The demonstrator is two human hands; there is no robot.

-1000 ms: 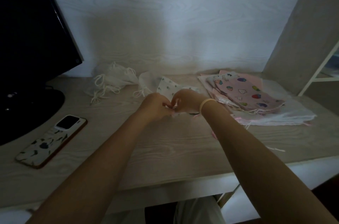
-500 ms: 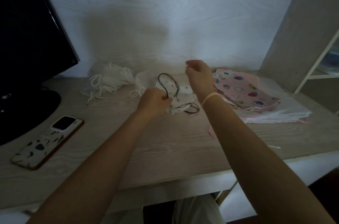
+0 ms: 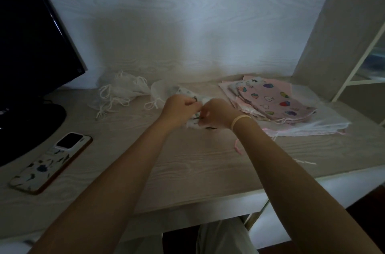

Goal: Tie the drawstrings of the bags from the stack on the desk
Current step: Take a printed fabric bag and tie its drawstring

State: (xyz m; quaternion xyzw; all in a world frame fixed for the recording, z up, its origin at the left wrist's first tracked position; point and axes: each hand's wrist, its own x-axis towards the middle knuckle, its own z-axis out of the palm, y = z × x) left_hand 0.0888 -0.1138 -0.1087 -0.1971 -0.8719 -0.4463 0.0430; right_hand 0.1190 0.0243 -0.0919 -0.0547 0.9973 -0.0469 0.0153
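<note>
A small white printed bag (image 3: pixel 183 92) with a dark drawstring (image 3: pixel 210 128) lies mid-desk, mostly hidden behind my fists. My left hand (image 3: pixel 180 109) and my right hand (image 3: pixel 216 113) meet knuckle to knuckle over it, fingers curled, each pinching the dark drawstring at the bag's mouth. To the right lies the stack of flat bags (image 3: pixel 273 101), a pink one with coloured fruit prints on top, white mesh bags beneath. A heap of white bags (image 3: pixel 123 91) with looped cords sits at the back left.
A dark monitor (image 3: pixel 31 45) on a black base fills the left side. A phone (image 3: pixel 52 162) in a patterned case lies at the front left of the wooden desk (image 3: pixel 187 166). A white frame (image 3: pixel 358 62) and a grey panel stand at the right.
My right hand, lifted high half a second ago with the dark cord pulled into a loop, has come back down against my left hand over the bag.
</note>
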